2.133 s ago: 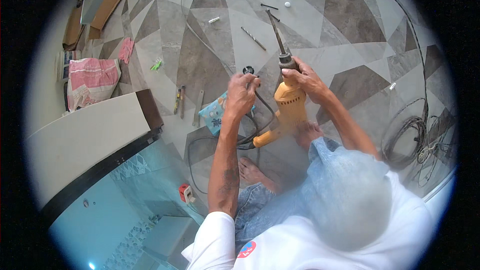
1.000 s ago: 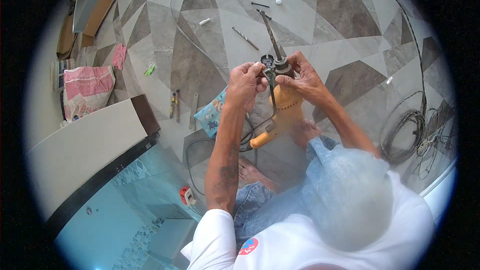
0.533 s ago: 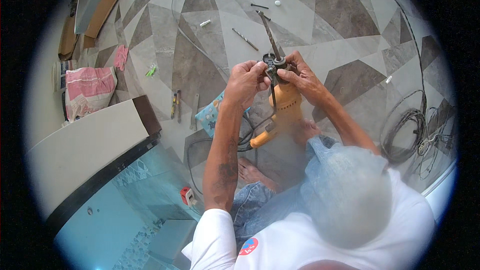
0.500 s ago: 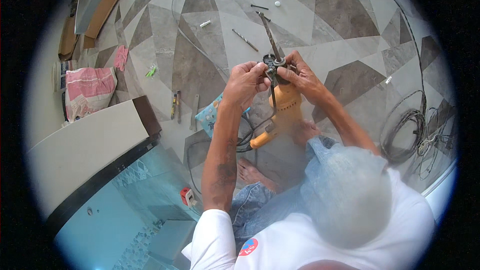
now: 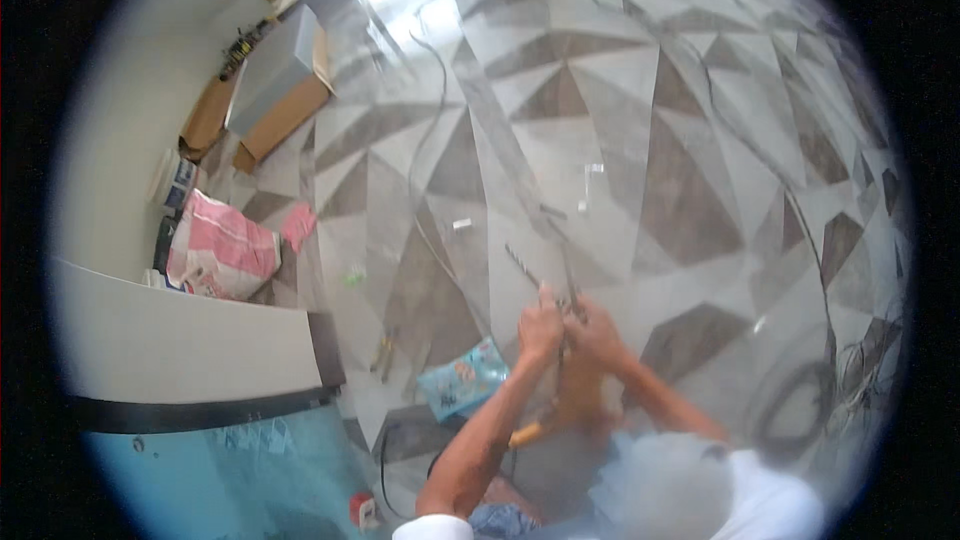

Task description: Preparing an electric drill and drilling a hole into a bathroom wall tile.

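L hand [image 5: 540,328]: fingers bunched, one digit up alongside the chuck end; blur hides what, if anything, it pinches, so can't tell.
R hand [image 5: 594,333]: fingers curled in, looks closed on front end of drill; exact finger placement unclear.
Drill [image 5: 578,390]: directly below both hands, front of person, nose pointing away, handle out to L. Yellow-orange casing, prob. hard plastic; rounded body, stubby handle.
Long bit [image 5: 569,268]: fitted at nose, slim, grey, prob. steel; blurred.

Handling notes (judgement): step appears to be close two-handed work at the chuck. R best holds nose firm so body can't roll; L best works small, square to the bit's axis. Bit should sit straight, centred; check for wobble. Power off & unplugged while fingers are nr chuck. Watch for slipping fingers and sharp flutes.

Nearby, misc.:
- Loose bit [image 5: 521,264], 1 pc, spiral, metallic, on floor L of long bit, apart.
- Pouch [image 5: 463,378], lt blue, printed, soft, creased, L of drill.
- Sack [image 5: 222,248], pink/white, slumped, prob. woven.
- Cable coil [image 5: 797,402], dark, loose loops, far R.
- Floor [image 5: 690,180], smooth, grey/brown/white triangles, slight sheen.
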`<action>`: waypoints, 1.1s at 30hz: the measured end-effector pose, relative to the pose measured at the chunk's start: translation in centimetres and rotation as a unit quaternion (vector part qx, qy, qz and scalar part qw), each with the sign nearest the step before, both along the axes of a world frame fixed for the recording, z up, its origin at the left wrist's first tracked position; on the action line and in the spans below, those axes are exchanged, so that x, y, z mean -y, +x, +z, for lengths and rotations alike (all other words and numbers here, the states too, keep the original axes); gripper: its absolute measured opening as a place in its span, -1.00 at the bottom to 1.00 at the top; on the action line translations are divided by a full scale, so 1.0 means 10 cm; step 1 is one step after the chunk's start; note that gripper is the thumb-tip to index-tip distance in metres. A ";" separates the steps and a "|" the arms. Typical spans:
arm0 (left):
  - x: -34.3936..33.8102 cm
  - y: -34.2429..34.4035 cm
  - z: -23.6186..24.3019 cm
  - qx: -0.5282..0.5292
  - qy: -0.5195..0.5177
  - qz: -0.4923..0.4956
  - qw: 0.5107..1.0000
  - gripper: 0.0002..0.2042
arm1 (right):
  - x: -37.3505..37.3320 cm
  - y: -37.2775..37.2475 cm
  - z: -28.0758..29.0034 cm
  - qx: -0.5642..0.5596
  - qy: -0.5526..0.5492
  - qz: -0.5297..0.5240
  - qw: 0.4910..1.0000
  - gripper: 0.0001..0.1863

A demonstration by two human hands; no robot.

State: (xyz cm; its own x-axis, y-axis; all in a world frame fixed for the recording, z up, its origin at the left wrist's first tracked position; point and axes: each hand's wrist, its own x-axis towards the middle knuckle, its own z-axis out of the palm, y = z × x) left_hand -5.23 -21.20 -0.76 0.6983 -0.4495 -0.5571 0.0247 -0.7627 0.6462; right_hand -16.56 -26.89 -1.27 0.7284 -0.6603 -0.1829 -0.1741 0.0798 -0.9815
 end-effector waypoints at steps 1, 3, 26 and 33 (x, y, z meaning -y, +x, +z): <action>0.00 -0.01 0.02 -0.009 0.006 0.007 1.000 -0.29 | 0.00 -0.02 -0.01 -0.016 0.058 0.015 0.998 -0.75; 0.01 -0.04 0.07 -0.004 0.002 0.012 1.000 -0.30 | 0.04 -0.08 -0.05 0.025 0.125 0.067 0.990 -0.71; 0.05 -0.17 0.03 0.203 0.064 -0.033 0.977 -0.55 | 0.63 0.29 0.02 0.018 0.273 0.340 0.900 -0.19; 0.00 -0.19 -0.06 0.255 -0.047 -0.071 0.963 -0.61 | 0.50 0.31 -0.08 0.000 0.265 0.255 0.930 -0.35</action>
